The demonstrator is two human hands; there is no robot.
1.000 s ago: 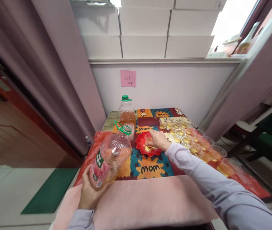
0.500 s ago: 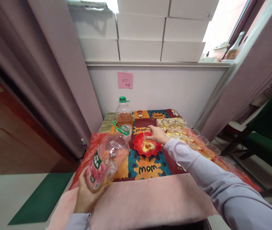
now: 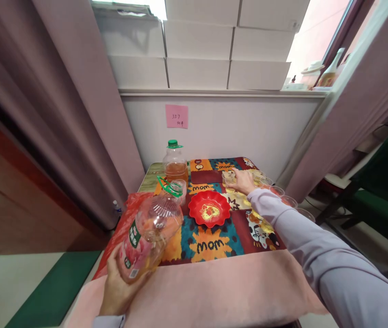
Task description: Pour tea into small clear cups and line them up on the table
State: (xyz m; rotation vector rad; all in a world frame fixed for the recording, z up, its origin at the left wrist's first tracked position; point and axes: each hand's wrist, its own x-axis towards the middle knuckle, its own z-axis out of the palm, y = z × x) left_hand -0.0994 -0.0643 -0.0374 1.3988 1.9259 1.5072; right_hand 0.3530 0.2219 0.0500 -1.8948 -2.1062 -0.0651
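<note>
A large clear plastic juice bottle (image 3: 149, 237) with a pink label leans to the right, its mouth uncapped and its green carry ring loose at the neck. My left hand (image 3: 121, 278) is wrapped round its lower part, and a little yellowish liquid lies in the bottom. My right hand (image 3: 242, 180) pinches a clear plastic cup (image 3: 228, 177) at the back of the table, beside several cups of yellow drink (image 3: 276, 190). Hand and sleeve partly cover those cups. Between my hands sits a red scalloped dish (image 3: 209, 223), with nothing standing in it.
Behind stands a second bottle (image 3: 176, 169), green-capped and part full of amber liquid. A patterned tablecloth (image 3: 210, 246) covers the table, with red plastic film (image 3: 130, 209) on its left and pink cloth (image 3: 207, 287) in front. A green chair (image 3: 381, 191) is at right.
My right hand has carried the cup from over the red dish rightward and back to the group of cups. The bottle stays tilted in my left hand.
</note>
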